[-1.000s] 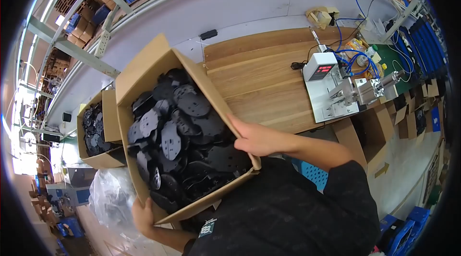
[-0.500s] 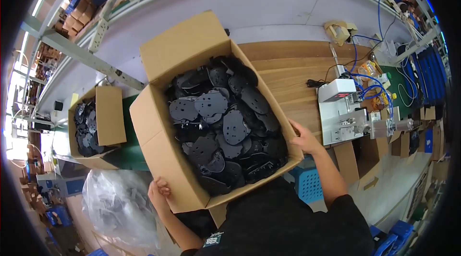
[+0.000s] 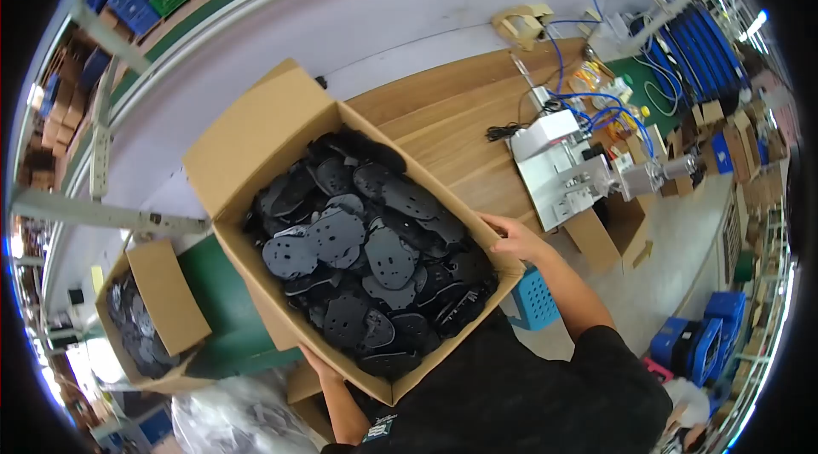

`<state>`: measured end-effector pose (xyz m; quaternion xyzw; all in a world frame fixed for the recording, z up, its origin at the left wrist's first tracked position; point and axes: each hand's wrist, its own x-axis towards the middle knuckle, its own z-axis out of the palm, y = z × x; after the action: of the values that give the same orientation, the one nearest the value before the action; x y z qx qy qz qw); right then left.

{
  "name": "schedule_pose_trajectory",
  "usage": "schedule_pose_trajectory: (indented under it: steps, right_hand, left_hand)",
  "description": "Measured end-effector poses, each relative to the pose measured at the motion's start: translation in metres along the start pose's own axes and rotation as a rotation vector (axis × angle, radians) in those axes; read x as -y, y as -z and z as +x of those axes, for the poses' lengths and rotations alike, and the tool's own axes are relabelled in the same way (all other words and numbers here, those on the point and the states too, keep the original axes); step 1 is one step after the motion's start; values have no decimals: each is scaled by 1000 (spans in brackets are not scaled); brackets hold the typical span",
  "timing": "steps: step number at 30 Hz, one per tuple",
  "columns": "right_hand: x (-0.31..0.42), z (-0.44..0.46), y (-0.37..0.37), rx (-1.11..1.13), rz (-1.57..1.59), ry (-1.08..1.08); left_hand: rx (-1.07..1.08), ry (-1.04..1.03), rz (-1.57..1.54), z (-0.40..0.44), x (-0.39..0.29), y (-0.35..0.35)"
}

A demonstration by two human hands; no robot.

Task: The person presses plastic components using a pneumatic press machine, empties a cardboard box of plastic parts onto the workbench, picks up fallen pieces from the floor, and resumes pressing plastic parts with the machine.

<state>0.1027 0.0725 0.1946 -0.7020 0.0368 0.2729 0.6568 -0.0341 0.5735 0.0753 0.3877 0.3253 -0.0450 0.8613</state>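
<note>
A large open cardboard box (image 3: pixel 443 192) is filled with flat, dark plate-like parts (image 3: pixel 391 254), rounded in outline and pierced with small holes. My right hand (image 3: pixel 514 238) grips the box's right wall near the front corner, thumb by the upper edge. Low on the left side, my left hand (image 3: pixel 319 364) holds the box beside its hanging side flap; the fingertips are hidden behind the cardboard. The far flap (image 3: pixel 258 123) stands folded outward. My body is close against the front of the box.
A metal fixture with a display box (image 3: pixel 546 132) and blue hoses stands right on the wooden tabletop (image 3: pixel 452 126). A smaller box (image 3: pixel 169 303) of dark parts is at left, near a clear plastic bag (image 3: pixel 243 416). A blue basket (image 3: pixel 537 299) sits below right.
My view has swung, shifting the bench and fixture leftward. My left hand has moved from beside the side flap to the box wall, and that flap now hangs lower. My right hand keeps its grip.
</note>
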Motion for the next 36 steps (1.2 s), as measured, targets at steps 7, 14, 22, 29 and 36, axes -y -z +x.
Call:
schedule_pose_trajectory:
  steps: [7,14,22,29,36]
  right_hand:
    - [-22,5,-15,-7,126,107]
    - [-79,85,-29,162,406,72]
    - [-129,128,-9,-200,324,202]
    - [-145,101,7,-336,1247,78]
    - [-141,140,32,-393,1430,191]
  left_hand:
    - [-242,-86,174,-37,-47,-36]
    - [-301,-236,540,-131,-158,-16]
    - [-304,-424,727,-167,-126,-218]
    - [-31,-510,816,-126,-88,-337]
    - [-37,-512,925,-149,-62,-320]
